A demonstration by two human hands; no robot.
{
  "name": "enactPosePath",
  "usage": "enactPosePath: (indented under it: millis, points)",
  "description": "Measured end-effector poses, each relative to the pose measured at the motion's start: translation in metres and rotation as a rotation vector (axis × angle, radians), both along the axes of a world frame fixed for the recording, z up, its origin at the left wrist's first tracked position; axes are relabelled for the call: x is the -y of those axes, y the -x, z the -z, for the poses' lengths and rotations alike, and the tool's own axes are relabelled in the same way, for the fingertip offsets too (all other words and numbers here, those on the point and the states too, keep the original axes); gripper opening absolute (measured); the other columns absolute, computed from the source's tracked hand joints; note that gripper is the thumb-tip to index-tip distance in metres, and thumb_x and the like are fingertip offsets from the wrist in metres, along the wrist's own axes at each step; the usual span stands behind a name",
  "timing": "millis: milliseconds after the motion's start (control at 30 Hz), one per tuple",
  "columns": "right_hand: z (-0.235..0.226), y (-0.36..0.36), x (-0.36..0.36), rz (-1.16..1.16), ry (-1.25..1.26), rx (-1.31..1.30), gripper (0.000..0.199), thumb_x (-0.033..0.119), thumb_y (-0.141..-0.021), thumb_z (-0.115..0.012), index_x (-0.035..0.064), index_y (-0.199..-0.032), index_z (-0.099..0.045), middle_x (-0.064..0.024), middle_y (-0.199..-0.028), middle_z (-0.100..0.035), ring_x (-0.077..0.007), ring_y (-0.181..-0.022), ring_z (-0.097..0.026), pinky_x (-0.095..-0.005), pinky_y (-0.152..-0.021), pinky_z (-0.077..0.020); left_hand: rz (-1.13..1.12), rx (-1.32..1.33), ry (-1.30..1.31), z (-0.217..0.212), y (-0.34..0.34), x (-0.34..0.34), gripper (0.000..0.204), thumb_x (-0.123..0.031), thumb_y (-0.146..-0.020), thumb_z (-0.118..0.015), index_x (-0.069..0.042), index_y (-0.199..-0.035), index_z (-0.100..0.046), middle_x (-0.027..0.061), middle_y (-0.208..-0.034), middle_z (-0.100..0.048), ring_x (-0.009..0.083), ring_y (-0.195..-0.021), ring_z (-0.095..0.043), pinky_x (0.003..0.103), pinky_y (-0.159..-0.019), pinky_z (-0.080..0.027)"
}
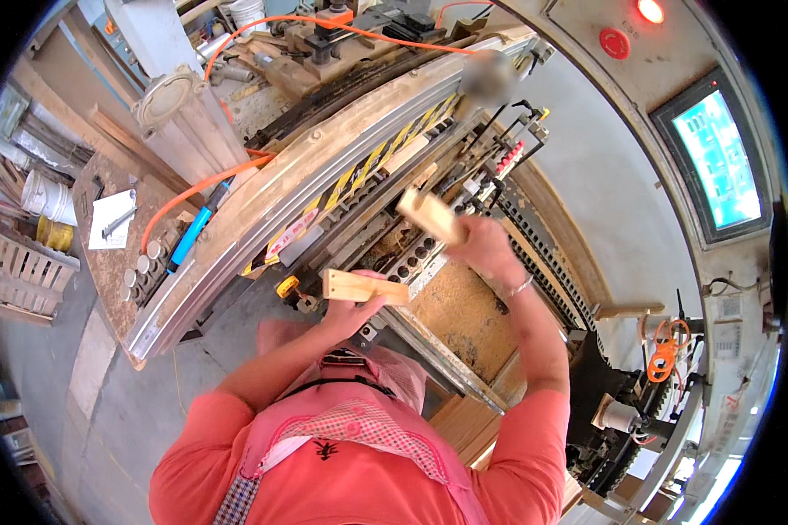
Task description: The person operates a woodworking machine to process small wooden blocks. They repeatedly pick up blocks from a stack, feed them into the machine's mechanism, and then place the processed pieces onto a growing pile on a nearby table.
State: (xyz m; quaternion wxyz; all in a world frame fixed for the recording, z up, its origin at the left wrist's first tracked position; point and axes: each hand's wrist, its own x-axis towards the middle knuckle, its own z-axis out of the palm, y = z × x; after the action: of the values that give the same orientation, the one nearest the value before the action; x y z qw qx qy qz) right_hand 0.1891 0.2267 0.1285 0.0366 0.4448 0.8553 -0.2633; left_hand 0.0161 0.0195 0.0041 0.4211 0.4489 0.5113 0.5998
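My left hand is closed around a short pale wooden block with small dark holes near its left end. It is held in front of my body, short of the machine bed. Farther off and to the right, my right hand grips a second wooden block, tilted, over the row of dark round fittings on the machine. This block's surface is slightly blurred, so its details cannot be made out. Beneath my right forearm lies a bed covered in sawdust.
A long metal beam with yellow-black striped tape crosses ahead. At the right stand a lit control screen and a red stop button. An orange hose and a blue-handled tool lie left. Black toothed chain tracks run at the right.
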Motion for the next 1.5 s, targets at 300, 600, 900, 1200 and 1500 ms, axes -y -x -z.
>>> enactPosePath:
  millis: [300, 600, 900, 1200, 1500]
  points:
    - [0.059, 0.021, -0.159, 0.06, -0.505, 0.15, 0.039, 0.033, -0.057, -0.076, 0.0035, -0.08, -0.063, -0.0158, -0.079, -0.065, -0.0332, -0.075, -0.064, -0.041, -0.067, -0.0516, -0.132, 0.06, 0.01, 0.022, -0.006, 0.014, 0.02, 0.005, -0.077, -0.06, -0.002, -0.095, -0.054, 0.0102, -0.102, -0.058, 0.0138, -0.091, -0.056, 0.026, -0.078, -0.046]
    - [0.085, 0.052, -0.182, 0.065, -0.385, 0.247, 0.037, 0.029, -0.059, -0.072, 0.0028, -0.086, -0.067, -0.0166, -0.088, -0.066, -0.0327, -0.082, -0.064, -0.0405, -0.07, -0.0536, -0.111, -0.08, 0.186, 0.017, -0.003, 0.01, 0.011, -0.003, -0.079, -0.061, -0.002, -0.088, -0.056, 0.0112, -0.101, -0.058, 0.0204, -0.1, -0.055, 0.031, -0.083, -0.044]
    - [0.075, 0.037, -0.179, 0.039, -0.347, 0.1, 0.052, 0.043, -0.06, -0.076, 0.0021, -0.09, -0.064, -0.0171, -0.088, -0.065, -0.0331, -0.085, -0.063, -0.0415, -0.076, -0.0504, 0.197, -0.41, 0.169, 0.013, 0.019, 0.012, 0.015, -0.013, -0.078, -0.065, -0.006, -0.088, -0.057, 0.013, -0.105, -0.059, 0.0278, -0.111, -0.052, 0.037, -0.091, -0.04]
    - [0.078, 0.031, -0.172, -0.013, -0.471, 0.192, 0.042, 0.04, -0.065, -0.073, 0.0023, -0.083, -0.067, -0.0172, -0.082, -0.066, -0.0308, -0.08, -0.065, -0.0385, -0.071, -0.0527, 0.149, -0.391, 0.171, 0.01, 0.017, 0.013, 0.015, -0.014, -0.077, -0.065, -0.007, -0.088, -0.056, 0.0131, -0.103, -0.059, 0.0304, -0.112, -0.051, 0.039, -0.091, -0.041]
    - [0.089, 0.039, -0.181, 0.037, -0.446, 0.107, 0.043, 0.042, -0.061, -0.071, 0.0021, -0.078, -0.067, -0.018, -0.079, -0.064, -0.0332, -0.076, -0.064, -0.0404, -0.071, -0.0516, 0.139, -0.369, 0.18, -0.002, 0.015, 0.012, 0.015, -0.014, -0.077, -0.065, -0.007, -0.086, -0.057, 0.0122, -0.099, -0.059, 0.0305, -0.11, -0.052, 0.039, -0.091, -0.04]
